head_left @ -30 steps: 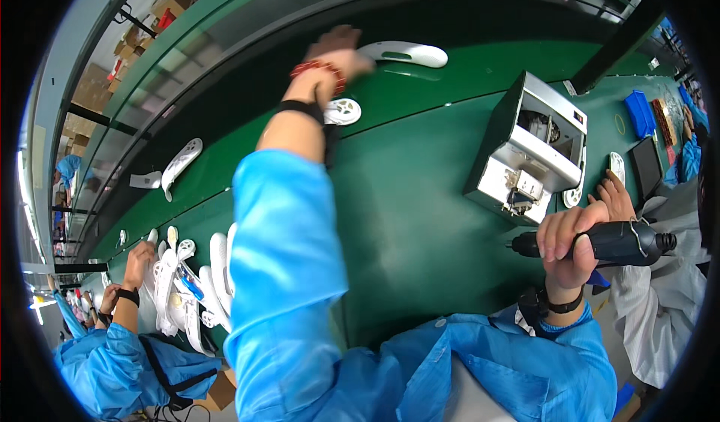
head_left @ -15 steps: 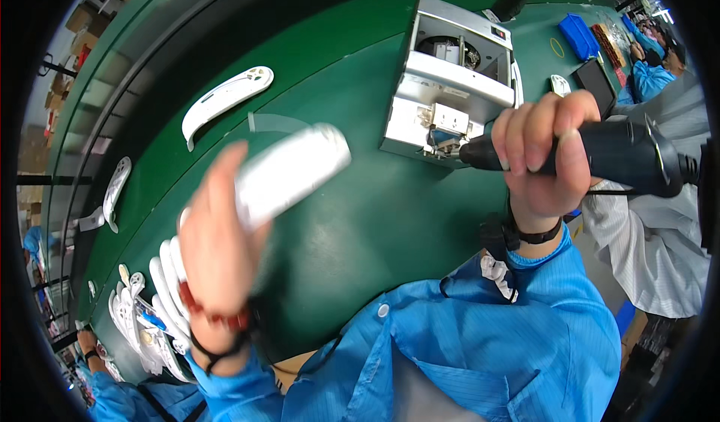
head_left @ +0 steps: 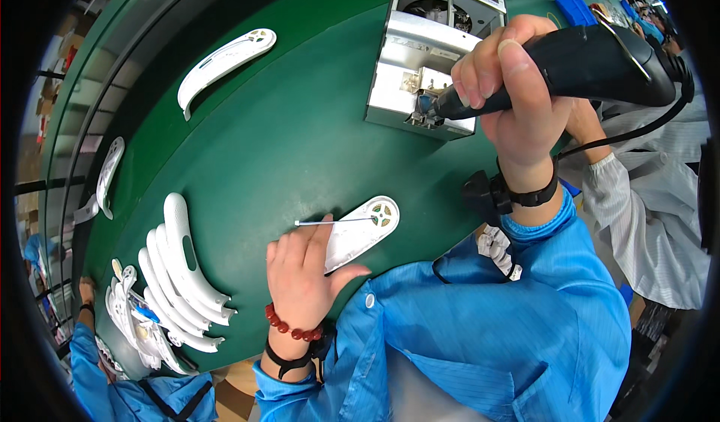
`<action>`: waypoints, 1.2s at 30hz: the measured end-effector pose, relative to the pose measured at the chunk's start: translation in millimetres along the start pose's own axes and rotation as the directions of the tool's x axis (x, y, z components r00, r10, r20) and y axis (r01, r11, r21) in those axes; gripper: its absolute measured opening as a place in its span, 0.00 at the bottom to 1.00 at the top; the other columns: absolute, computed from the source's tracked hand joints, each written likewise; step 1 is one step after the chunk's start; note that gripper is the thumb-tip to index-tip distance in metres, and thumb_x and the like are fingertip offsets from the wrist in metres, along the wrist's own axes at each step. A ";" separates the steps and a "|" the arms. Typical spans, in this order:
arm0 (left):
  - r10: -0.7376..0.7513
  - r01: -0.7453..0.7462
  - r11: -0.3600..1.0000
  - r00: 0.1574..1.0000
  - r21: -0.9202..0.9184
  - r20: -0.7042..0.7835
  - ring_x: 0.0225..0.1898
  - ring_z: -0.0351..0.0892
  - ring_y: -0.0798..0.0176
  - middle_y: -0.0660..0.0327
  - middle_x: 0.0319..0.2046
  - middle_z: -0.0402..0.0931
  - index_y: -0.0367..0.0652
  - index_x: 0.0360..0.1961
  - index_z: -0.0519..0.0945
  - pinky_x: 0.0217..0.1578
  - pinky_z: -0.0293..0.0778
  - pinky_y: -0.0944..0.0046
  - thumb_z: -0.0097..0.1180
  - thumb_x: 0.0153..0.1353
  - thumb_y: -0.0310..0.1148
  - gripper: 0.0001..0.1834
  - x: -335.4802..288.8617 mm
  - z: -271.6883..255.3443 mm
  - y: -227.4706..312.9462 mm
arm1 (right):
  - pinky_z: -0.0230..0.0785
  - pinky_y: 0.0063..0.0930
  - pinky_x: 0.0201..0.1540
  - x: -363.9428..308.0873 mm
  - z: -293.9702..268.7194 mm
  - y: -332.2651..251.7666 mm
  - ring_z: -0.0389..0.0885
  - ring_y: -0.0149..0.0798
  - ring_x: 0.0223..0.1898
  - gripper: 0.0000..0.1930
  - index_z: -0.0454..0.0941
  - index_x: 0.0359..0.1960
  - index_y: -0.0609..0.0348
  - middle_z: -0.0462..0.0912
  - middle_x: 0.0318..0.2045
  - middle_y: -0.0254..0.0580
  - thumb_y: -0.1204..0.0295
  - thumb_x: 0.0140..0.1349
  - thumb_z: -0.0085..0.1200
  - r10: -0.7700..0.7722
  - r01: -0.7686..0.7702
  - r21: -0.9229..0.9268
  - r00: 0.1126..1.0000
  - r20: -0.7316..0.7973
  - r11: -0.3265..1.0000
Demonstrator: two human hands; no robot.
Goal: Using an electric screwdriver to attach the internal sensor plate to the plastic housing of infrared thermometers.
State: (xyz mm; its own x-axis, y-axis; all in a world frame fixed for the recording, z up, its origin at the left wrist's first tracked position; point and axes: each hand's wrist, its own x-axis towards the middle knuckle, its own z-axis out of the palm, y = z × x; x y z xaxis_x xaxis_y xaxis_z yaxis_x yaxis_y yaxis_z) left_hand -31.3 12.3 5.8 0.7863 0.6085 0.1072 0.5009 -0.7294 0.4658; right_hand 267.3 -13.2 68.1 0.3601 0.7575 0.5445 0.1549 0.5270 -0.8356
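Note:
In my right hand (head_left: 517, 85) is a black corded electric screwdriver (head_left: 592, 66). Its tip reaches the front outlet of a silver box-shaped screw feeder (head_left: 420, 47), where my fingers partly hide the contact. My left hand (head_left: 304, 272) grips a white curved plastic shell (head_left: 352, 238) low over the green table, fingers along one side and thumb on the other. The shell's hollow side faces up, with a brass-coloured round insert (head_left: 381, 213) at its wide end. A thin pale strand (head_left: 322, 222) runs from that insert past my fingertips.
Several white curved shells (head_left: 180, 234) lie overlapped at the left, beside a pile of white parts (head_left: 135, 317). Single shells lie at the far side (head_left: 225, 62) and far left (head_left: 111, 175). A blue bin (head_left: 576, 7) stands far right. Co-workers' arms show at both sides.
My left hand has brought the white shell right and nearer to me, turned hollow side up. The screwdriver has swung toward the feeder's outlet. My view has shifted, so the table appears displaced.

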 end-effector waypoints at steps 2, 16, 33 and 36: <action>0.029 -0.028 0.999 0.999 0.035 -0.034 0.39 0.75 0.55 0.58 0.42 0.78 0.39 0.50 0.77 0.38 0.67 0.57 0.66 0.40 0.58 0.41 1.6 4.0 -0.2 | 0.66 0.31 0.26 0.9 3.7 -2.2 0.67 0.32 0.19 0.06 0.66 0.43 0.59 0.69 0.20 0.39 0.74 0.66 0.42 0.006 -0.006 -0.039 1.000 0.001 0.999; 0.007 -0.007 1.000 0.993 0.001 -0.120 0.33 0.77 0.55 0.59 0.35 0.79 0.40 0.45 0.79 0.33 0.67 0.59 0.71 0.36 0.53 0.37 7.3 4.3 -6.0 | 0.62 0.28 0.23 -32.3 48.3 -15.0 0.66 0.31 0.18 0.07 0.64 0.40 0.56 0.68 0.18 0.34 0.67 0.68 0.45 0.086 -0.114 0.161 0.981 0.175 0.980; -0.017 0.014 1.000 0.992 -0.024 -0.124 0.32 0.76 0.56 0.59 0.32 0.78 0.40 0.43 0.80 0.33 0.67 0.59 0.73 0.33 0.52 0.37 7.4 4.6 -4.9 | 0.71 0.23 0.23 -60.0 80.5 20.7 0.75 0.28 0.21 0.10 0.65 0.41 0.68 0.77 0.22 0.43 0.83 0.60 0.51 0.136 -0.151 0.399 0.988 0.067 0.904; -0.014 0.012 1.000 0.992 -0.017 -0.122 0.31 0.76 0.56 0.59 0.32 0.78 0.40 0.43 0.80 0.33 0.67 0.59 0.72 0.34 0.53 0.36 7.4 4.3 -6.2 | 0.70 0.22 0.24 -60.3 80.7 19.5 0.75 0.27 0.21 0.11 0.66 0.41 0.67 0.77 0.23 0.42 0.83 0.59 0.52 0.190 -0.205 0.311 0.979 0.079 0.928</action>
State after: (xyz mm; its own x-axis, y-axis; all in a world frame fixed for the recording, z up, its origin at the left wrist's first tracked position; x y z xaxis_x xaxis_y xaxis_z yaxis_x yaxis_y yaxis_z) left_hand -27.0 20.0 0.0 0.7293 0.6521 0.2071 0.5037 -0.7166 0.4823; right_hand 174.3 -17.5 24.9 0.3094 0.8716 0.3803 -0.2160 0.4539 -0.8645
